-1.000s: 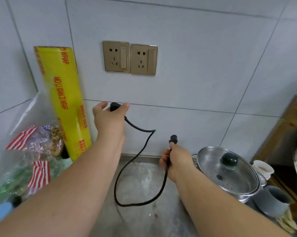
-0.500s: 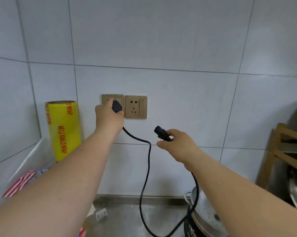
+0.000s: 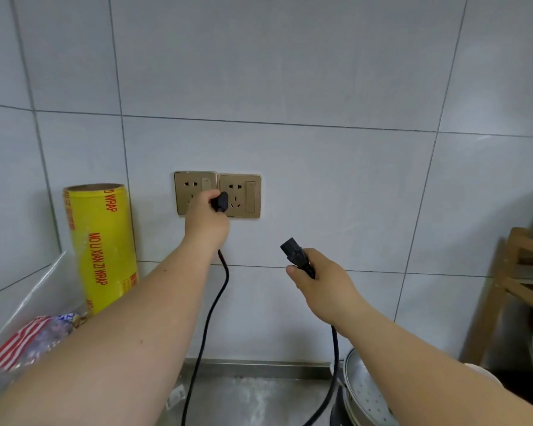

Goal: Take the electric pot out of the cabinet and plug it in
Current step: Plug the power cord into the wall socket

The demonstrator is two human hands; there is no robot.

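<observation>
While the left hand (image 3: pixel 206 221) clenches the black wall plug (image 3: pixel 221 202) against the right gold socket (image 3: pixel 240 195), prongs aimed at the wall, the right hand (image 3: pixel 322 285) grips the cord's appliance connector (image 3: pixel 296 253), its long axis tilted up-left. Below, the electric pot (image 3: pixel 365 398) sits on the counter (image 3: pixel 252 398), lid on.

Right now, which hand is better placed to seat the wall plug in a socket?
Left. The left hand already holds the wall plug at the right-hand socket. The right hand holds the cord's appliance connector, lower and away from it.
</observation>
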